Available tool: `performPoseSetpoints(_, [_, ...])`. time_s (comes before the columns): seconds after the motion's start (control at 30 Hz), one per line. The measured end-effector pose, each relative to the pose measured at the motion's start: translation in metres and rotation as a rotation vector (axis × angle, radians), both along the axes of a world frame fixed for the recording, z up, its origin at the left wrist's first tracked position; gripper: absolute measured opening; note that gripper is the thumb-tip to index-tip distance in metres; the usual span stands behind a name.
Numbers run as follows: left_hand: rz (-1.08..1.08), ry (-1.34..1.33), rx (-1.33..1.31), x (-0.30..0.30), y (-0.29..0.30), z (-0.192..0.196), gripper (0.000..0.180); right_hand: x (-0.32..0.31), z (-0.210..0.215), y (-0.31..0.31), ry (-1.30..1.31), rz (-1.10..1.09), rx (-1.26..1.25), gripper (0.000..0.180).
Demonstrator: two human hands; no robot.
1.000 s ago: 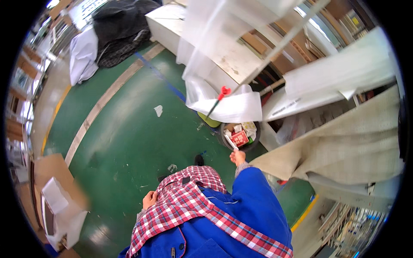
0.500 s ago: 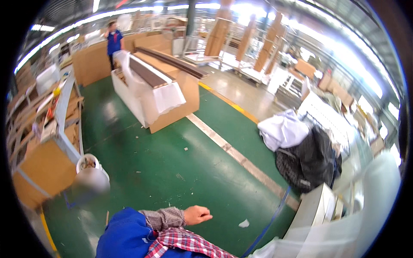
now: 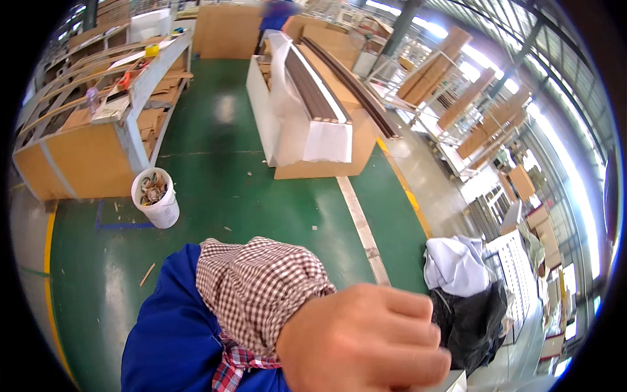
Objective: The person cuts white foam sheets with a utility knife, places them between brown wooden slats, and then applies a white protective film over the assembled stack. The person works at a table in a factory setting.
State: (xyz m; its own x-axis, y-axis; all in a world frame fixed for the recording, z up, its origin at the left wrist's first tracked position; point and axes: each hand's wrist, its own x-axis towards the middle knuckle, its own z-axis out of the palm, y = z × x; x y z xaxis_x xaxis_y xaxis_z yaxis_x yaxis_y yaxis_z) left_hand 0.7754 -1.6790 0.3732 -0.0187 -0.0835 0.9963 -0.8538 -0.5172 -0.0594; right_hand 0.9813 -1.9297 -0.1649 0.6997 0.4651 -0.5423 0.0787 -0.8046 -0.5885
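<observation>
My left hand (image 3: pixel 369 343) is raised close in at the lower middle, its back toward me and its fingers curled into a fist. No object shows in it, though the palm side is hidden. A brown-and-white checked sleeve cover (image 3: pixel 258 281) wraps the forearm over a blue sleeve (image 3: pixel 170 326). Red plaid cloth (image 3: pixel 235 369) shows below the arm. The hand touches nothing I can see; beyond it lies a black cloth or bag heap (image 3: pixel 470 320). My right hand is out of sight.
A white bucket of scraps (image 3: pixel 160 202) stands beside a wooden frame bench (image 3: pixel 78 163) at left. Ahead, a white-wrapped stack (image 3: pixel 330 140) carries long brown boards. Pale cloth (image 3: pixel 454 264) lies at right. Racks hold wooden panels (image 3: pixel 434 68). A person in blue (image 3: pixel 277 19) stands far off.
My left hand has come up much nearer, from low over the floor, and its fingers are now tightly curled. The view has turned left, so the bench and bucket sit further right.
</observation>
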Motion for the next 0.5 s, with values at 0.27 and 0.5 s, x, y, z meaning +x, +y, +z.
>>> performPoseSetpoints(0.27, [-0.156,0.136,0.15,0.05,0.071,-0.018,0.011,0.094,-0.033,0.092,-0.038,0.113,-0.062,0.024])
performPoseSetpoints(0.5, [-0.087,0.019,0.026,0.171,0.15,-0.004,0.018,0.217,-0.059,0.161,-0.104,0.2,-0.104,0.03])
